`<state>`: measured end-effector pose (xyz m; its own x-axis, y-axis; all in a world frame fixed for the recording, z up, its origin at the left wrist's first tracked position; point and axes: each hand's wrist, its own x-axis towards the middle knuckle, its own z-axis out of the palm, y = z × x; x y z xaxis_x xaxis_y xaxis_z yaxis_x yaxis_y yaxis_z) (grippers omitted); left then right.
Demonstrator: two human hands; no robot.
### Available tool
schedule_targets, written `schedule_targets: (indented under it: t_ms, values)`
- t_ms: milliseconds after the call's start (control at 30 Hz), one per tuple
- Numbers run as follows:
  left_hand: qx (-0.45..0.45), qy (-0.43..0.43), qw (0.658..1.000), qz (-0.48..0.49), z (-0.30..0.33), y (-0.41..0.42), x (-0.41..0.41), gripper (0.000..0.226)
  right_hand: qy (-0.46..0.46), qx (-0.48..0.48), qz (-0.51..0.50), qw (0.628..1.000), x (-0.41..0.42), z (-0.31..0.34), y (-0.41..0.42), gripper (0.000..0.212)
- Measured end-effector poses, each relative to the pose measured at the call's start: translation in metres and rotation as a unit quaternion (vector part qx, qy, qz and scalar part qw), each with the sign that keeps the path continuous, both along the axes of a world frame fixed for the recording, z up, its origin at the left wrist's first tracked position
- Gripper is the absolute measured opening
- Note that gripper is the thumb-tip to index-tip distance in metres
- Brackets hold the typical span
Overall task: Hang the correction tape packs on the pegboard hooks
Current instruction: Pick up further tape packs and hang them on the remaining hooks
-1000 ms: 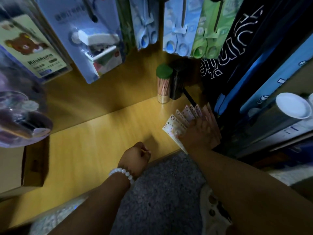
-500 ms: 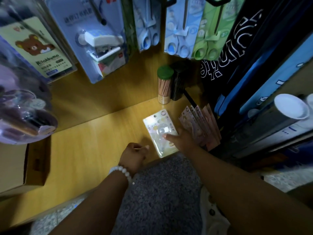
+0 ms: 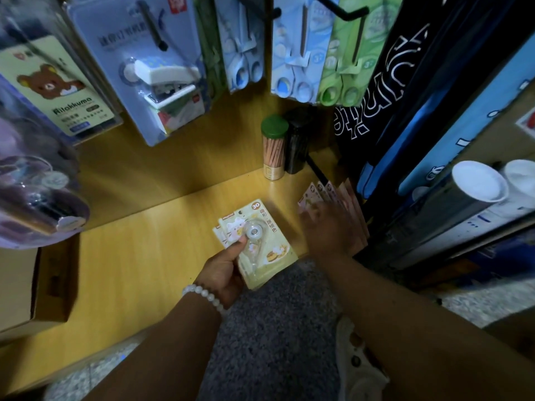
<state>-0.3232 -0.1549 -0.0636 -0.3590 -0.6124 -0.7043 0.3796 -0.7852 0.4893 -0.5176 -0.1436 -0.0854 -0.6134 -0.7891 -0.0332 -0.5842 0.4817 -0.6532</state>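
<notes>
- Gripping two light, stiff correction tape packs [image 3: 256, 244], left hand [image 3: 223, 273] fingers closed around the lower edge.
- Right hand [image 3: 330, 230] lies spread on the leaning packs [image 3: 351, 209]; grasp unclear.
- Pinch cards below the hang-hole.

green-lidded pencil tube [image 3: 274, 151] upright on shelf | cardboard box [image 3: 34, 287] left | stapler pack [image 3: 162, 79] hanging

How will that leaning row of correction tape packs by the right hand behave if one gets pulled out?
The leaning packs are thin cards standing on edge on the shelf, so the rest will probably slump or fan flat. The pack in the left hand has a clear blister, so they look light, slightly flexible and perhaps slippery. The right hand rests on the row, steadying it.
</notes>
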Motion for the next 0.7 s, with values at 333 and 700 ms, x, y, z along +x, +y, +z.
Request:
schedule_targets:
  t_ms: [333,700]
  values:
    - [0.014,0.016,1.0,-0.014,-0.006,0.003,0.005,0.035,0.187,0.174,-0.024,0.966,-0.051,-0.028,-0.002,0.069]
    - [0.022,0.012,1.0,-0.016,-0.004,0.003,0.005,0.039,0.231,0.192,0.017,0.954,-0.052,-0.031,-0.01,0.038]
